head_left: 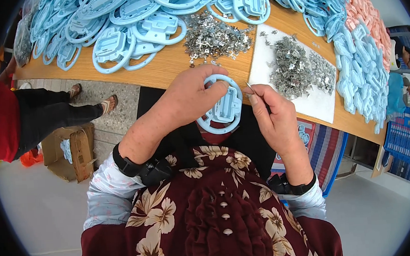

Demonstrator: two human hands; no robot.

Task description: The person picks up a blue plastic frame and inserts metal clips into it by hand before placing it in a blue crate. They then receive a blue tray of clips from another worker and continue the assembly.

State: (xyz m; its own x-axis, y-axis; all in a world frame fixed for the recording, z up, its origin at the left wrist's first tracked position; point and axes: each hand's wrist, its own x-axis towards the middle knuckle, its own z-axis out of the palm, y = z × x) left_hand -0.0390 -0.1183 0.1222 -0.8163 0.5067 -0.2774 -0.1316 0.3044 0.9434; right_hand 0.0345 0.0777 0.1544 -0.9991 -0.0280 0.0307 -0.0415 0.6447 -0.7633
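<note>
The blue ring-shaped part (234,105) is held up at the near edge of the worktop (163,70), in front of the person's body, tilted, with its boxy centre facing up. The left grip (192,94) grasps it by the upper left of the rim, the thumb laid across the inside. Just to the right of the part, apart from it, the right grip (273,111) pinches a thin metal piece (250,87) between thumb and forefinger; its exact shape is too small to tell.

Beyond the hands, a loose pile of small metal clips (215,38) lies on the bare wood, set in from the near edge. To its right, a white sheet (262,52) reaches close to the near edge and carries a large heap of metal bits (290,67) and a smaller one beside it. Blue ring parts (113,46) like the held one are heaped along the far edge and towards the left end. Near the right end lie narrower blue pieces (355,72), reaching the near edge, with pink pieces (367,14) heaped behind them. Off the left end, a cardboard box (84,153) stands on the floor near a person in dark trousers (46,103)
</note>
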